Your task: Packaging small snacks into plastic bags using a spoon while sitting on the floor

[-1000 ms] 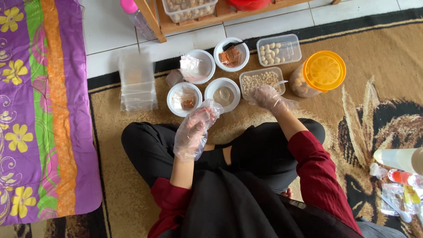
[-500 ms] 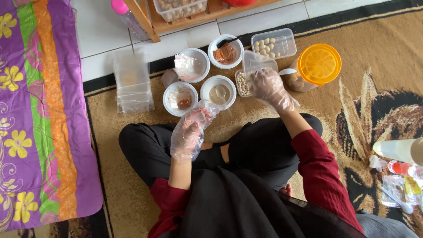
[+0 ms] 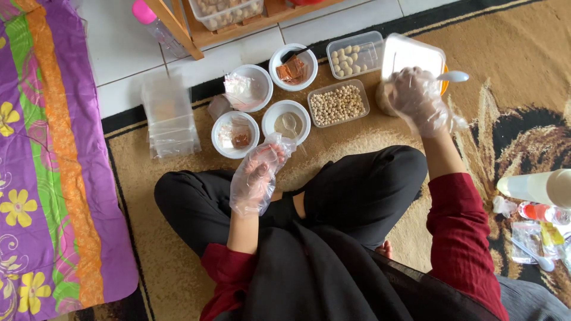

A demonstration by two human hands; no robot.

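I sit cross-legged on a brown patterned rug, both hands in clear plastic gloves. My right hand [image 3: 416,98] holds a clear rectangular lid [image 3: 412,54] and a white spoon [image 3: 453,76] over the orange-lidded jar, which the lid mostly hides. Left of that hand, a clear tub of small round beans [image 3: 338,104] lies uncovered. My left hand [image 3: 259,172] hovers above my knee with loosely curled fingers and nothing visible in it, just below a white bowl of brownish powder [image 3: 286,123].
More white bowls hold small packets [image 3: 235,134], plastic bags [image 3: 248,87] and brown pieces [image 3: 292,66]. A tub of pale nuts [image 3: 354,54], stacked clear containers [image 3: 169,119], a wooden shelf [image 3: 178,27], a purple floral mattress [image 3: 41,148] and bottles [image 3: 535,187] surround me.
My right hand lifted the clear lid off the bean tub and carried it with the spoon to the right, over the orange-lidded jar. My left hand stayed put.
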